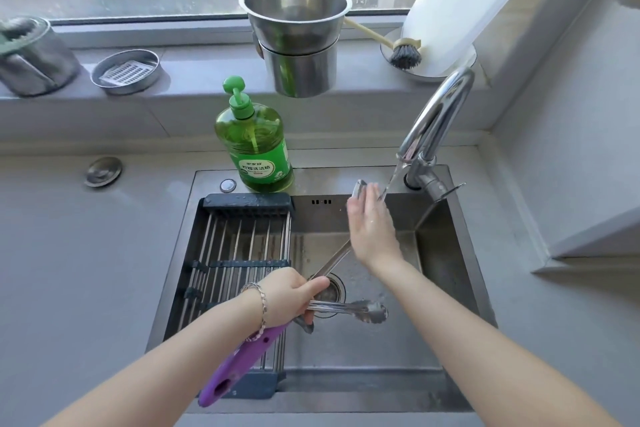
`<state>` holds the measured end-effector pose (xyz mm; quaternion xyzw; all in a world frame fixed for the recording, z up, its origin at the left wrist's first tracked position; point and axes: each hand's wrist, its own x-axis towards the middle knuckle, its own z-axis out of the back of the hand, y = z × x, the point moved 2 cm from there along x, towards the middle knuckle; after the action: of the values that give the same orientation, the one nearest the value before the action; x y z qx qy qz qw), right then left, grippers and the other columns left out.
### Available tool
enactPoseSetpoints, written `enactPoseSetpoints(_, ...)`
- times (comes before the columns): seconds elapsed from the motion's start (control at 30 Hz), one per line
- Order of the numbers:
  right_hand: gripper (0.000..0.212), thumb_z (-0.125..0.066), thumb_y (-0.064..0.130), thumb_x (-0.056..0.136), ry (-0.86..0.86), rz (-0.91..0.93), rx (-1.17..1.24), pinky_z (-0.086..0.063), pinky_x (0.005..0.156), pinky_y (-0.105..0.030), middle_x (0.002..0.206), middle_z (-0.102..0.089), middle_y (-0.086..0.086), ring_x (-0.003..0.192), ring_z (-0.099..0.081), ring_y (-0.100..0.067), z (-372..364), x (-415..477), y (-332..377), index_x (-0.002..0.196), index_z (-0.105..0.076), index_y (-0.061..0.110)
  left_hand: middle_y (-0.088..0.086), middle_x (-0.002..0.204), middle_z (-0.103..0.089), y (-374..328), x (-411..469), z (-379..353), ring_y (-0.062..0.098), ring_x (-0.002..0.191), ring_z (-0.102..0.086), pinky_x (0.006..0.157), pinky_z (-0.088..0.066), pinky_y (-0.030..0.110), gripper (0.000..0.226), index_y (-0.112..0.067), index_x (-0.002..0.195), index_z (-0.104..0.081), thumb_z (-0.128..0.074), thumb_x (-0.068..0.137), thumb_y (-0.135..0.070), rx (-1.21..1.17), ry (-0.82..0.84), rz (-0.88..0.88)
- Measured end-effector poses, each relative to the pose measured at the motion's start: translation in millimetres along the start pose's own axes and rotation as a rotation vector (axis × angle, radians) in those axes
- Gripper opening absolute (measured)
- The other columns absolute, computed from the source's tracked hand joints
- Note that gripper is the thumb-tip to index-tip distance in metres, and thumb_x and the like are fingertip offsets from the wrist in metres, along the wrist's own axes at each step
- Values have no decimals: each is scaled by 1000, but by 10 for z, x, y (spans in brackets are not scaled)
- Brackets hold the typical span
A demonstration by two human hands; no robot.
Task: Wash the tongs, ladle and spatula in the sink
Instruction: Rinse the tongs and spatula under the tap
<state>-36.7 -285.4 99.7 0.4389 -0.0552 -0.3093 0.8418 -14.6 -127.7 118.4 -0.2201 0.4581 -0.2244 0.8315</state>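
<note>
My left hand (289, 295) grips a utensil by its purple handle (239, 362), over the sink (460, 229). I cannot tell whether it is the spatula or the ladle. Its metal shaft (332, 262) slants up to the right to its metal head (358, 188), just left of the water stream (391, 180). My right hand (369, 222) lies with straight fingers against that head, the fingertips in the water. The metal tongs (363, 310) lie on the sink floor beside the drain (330, 291). Another metal piece (304, 326) pokes out below my left hand, mostly hidden.
A roll-up drying rack (239, 253) covers the sink's left half. A green dish soap bottle (254, 146) stands behind it. The tap (436, 114) arches over from the right. On the sill stand a steel pot (298, 38), a soap dish (126, 71) and a dish brush (403, 54).
</note>
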Motion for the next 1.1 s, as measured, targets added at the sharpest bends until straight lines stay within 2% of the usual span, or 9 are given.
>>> enactPoseSetpoints(0.07, 70, -14, 50, 95, -39, -92, 31, -14, 117, -44, 152, -26, -16, 141, -21, -24, 57, 78, -11, 142, -26, 0, -12, 33, -54, -22, 2, -15, 19, 80, -68, 72, -49, 20, 62, -18, 43, -42, -32, 96, -49, 38, 26, 10)
enactPoseSetpoints(0.2, 61, -23, 39, 100, 30, 137, -74, 1, 119, -34, 158, -5, -4, 146, -3, -17, 59, -61, 63, 150, -5, 8, -3, 62, -65, -46, 19, 1, 11, 59, -58, 61, -42, 11, 63, -18, 44, -44, -32, 96, -50, 79, -21, 14)
enactPoseSetpoints(0.3, 72, -21, 61, 87, -56, -24, 40, -28, 110, -48, 136, -43, -11, 127, -40, -26, 134, 124, 21, 131, -39, 6, -1, 59, -62, -82, 25, 37, 12, 51, -51, 62, -43, 16, 63, -21, 42, -48, -33, 95, -52, 137, -18, -12)
enactPoseSetpoints(0.4, 69, -27, 62, 90, -104, -528, 385, -48, 73, -31, 107, -61, -12, 91, -60, -26, 226, 168, -63, 114, -55, 4, -1, 50, -49, -98, 8, 25, 10, 45, -43, 60, -41, 21, 60, -21, 47, -52, -33, 94, -54, 220, -2, -22)
enactPoseSetpoints(0.47, 63, -39, 61, 88, -129, -779, 673, -49, 64, -29, 83, -62, -7, 66, -58, -21, 265, 90, -99, 97, -58, 2, -1, 50, -46, -90, -3, 7, 10, 45, -42, 59, -39, 23, 58, -21, 50, -53, -33, 95, -52, 235, 3, -32)
enactPoseSetpoints(0.53, 52, -53, 55, 86, -172, -838, 943, -53, 69, -31, 74, -60, -3, 59, -55, -15, 243, 34, -101, 92, -59, 4, -1, 50, -44, -88, -11, -5, 9, 46, -41, 59, -38, 24, 58, -20, 52, -54, -31, 96, -50, 230, -16, -50)
enactPoseSetpoints(0.7, 19, -57, 25, 90, -94, -646, 1526, -52, 52, -19, 75, -60, -2, 52, -60, -7, 170, -112, 180, 96, -55, 7, -4, 46, -46, -141, 67, -5, 7, 43, -42, 57, -37, 21, 61, -13, 51, -54, -32, 96, -48, 110, -151, -100)
enactPoseSetpoints(0.87, 16, -58, 18, 91, -71, -484, 1372, -54, 54, -24, 78, -68, -5, 59, -69, -14, 259, -194, 272, 102, -55, 7, -1, 50, -46, -114, 181, -51, 11, 45, -41, 56, -36, 23, 58, -18, 46, -45, -38, 94, -51, 60, -135, -74)
enactPoseSetpoints(1.1, 41, -56, 46, 87, -218, -412, 823, -52, 52, -21, 67, -70, -5, 51, -65, -11, 377, -121, 207, 82, -62, 6, -6, 60, -54, -433, 191, 51, -7, 37, -48, 41, -33, 3, 34, -7, 88, -68, -50, 93, -36, -408, -261, -201)
